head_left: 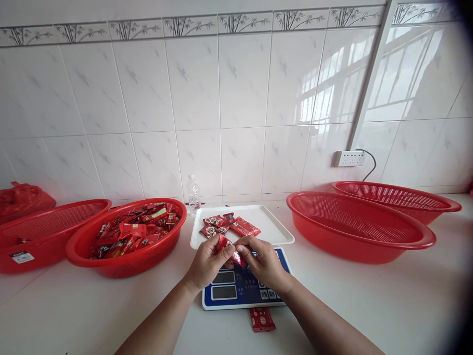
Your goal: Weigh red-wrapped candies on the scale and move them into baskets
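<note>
red basket holds packets

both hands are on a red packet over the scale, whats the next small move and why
Probably set the red packet on the white tray with the other packets. Both the left hand and the right hand pinch it just above the scale, right at the tray's near edge.

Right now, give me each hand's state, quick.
Left hand: grip closed on the red packet.
Right hand: grip closed on the same red packet, above the scale.
</note>
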Tool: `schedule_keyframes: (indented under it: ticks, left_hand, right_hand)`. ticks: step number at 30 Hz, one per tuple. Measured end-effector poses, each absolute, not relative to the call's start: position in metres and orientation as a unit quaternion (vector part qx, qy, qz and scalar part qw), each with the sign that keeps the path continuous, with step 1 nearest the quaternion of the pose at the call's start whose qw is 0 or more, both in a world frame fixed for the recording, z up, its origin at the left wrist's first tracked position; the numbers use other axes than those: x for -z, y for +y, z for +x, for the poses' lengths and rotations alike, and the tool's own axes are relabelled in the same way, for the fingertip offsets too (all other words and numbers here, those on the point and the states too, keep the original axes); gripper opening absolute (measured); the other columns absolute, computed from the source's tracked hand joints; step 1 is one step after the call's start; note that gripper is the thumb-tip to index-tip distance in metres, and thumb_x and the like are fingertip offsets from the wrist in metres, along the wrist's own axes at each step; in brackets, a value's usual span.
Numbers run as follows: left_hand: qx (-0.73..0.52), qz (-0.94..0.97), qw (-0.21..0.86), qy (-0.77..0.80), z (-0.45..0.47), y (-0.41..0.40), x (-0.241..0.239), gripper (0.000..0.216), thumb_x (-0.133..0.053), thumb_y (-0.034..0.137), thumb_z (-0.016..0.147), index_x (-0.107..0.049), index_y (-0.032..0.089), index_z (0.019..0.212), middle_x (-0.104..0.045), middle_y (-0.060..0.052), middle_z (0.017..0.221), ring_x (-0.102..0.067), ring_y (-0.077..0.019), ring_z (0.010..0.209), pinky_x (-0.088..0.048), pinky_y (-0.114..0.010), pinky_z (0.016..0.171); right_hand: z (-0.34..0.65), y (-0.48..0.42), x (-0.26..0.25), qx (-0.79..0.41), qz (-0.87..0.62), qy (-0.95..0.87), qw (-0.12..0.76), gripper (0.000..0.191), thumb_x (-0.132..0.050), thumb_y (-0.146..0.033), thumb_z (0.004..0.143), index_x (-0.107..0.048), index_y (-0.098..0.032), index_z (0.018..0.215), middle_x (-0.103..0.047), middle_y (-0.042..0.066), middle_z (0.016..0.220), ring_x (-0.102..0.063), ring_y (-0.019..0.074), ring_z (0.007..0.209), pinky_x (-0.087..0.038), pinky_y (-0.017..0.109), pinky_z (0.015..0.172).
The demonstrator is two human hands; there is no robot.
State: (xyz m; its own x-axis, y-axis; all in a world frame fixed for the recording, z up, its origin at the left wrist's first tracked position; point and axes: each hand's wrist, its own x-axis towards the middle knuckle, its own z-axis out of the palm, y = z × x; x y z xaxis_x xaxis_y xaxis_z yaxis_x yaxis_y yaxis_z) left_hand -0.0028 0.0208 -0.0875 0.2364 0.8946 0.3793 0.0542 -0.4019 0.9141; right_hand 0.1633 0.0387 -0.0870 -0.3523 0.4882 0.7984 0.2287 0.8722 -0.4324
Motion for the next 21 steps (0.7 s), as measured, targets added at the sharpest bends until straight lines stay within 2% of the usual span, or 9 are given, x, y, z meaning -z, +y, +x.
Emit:
schedule_keyframes:
  ticks: [7, 10, 17, 21]
  left_hand:
    - [-0.514, 0.665, 0.410, 0.353, -0.0038, 0.0229, 0.0888, 0.038, -0.056, 0.053, 0.081, -0.051, 0.017, 0.072, -0.053, 0.003, 0.063, -0.057, -0.0134, 0.057, -0.052, -0.026, 0.053]
    - [-0.507, 0.668, 0.423, 0.343, -0.0043, 0.0220, 0.0887, 0.037, -0.056, 0.053, 0.081, -0.052, 0.016, 0.074, -0.056, 0.001, 0.065, -0.057, -0.0134, 0.059, -0.052, -0.026, 0.056]
    - [-0.494, 0.659, 0.493, 0.279, -0.0057, 0.0165, 0.0822, 0.033, -0.067, 0.044, 0.074, -0.056, 0.015, 0.085, -0.056, 0.000, 0.073, -0.054, -0.0122, 0.064, -0.051, -0.026, 0.060]
    - [-0.486, 0.664, 0.484, 0.298, -0.0045, 0.0148, 0.0798, 0.027, -0.063, 0.040, 0.079, -0.057, 0.015, 0.087, -0.058, -0.001, 0.075, -0.055, -0.0129, 0.066, -0.052, -0.027, 0.063]
  right_hand:
    - [0.1616, 0.0371, 0.0872, -0.137, -0.217, -0.815, 0.520, 0.019, -0.047, -0.031, 0.093, -0.057, -0.021, 0.080, -0.067, 0.001, 0.068, -0.060, 0.0126, 0.057, -0.046, 0.023, 0.055]
    - [0.1620, 0.0368, 0.0868, -0.147, -0.229, -0.807, 0.524, 0.022, -0.045, -0.032, 0.093, -0.057, -0.020, 0.079, -0.065, 0.001, 0.066, -0.058, 0.0123, 0.056, -0.045, 0.022, 0.053]
    - [0.1648, 0.0370, 0.0848, -0.171, -0.239, -0.793, 0.533, 0.027, -0.043, -0.036, 0.094, -0.055, -0.020, 0.076, -0.063, 0.000, 0.066, -0.057, 0.0117, 0.057, -0.046, 0.022, 0.054]
    - [0.1655, 0.0379, 0.0849, -0.174, -0.241, -0.790, 0.536, 0.027, -0.043, -0.035, 0.094, -0.054, -0.020, 0.075, -0.062, 0.000, 0.065, -0.055, 0.0116, 0.056, -0.046, 0.023, 0.054]
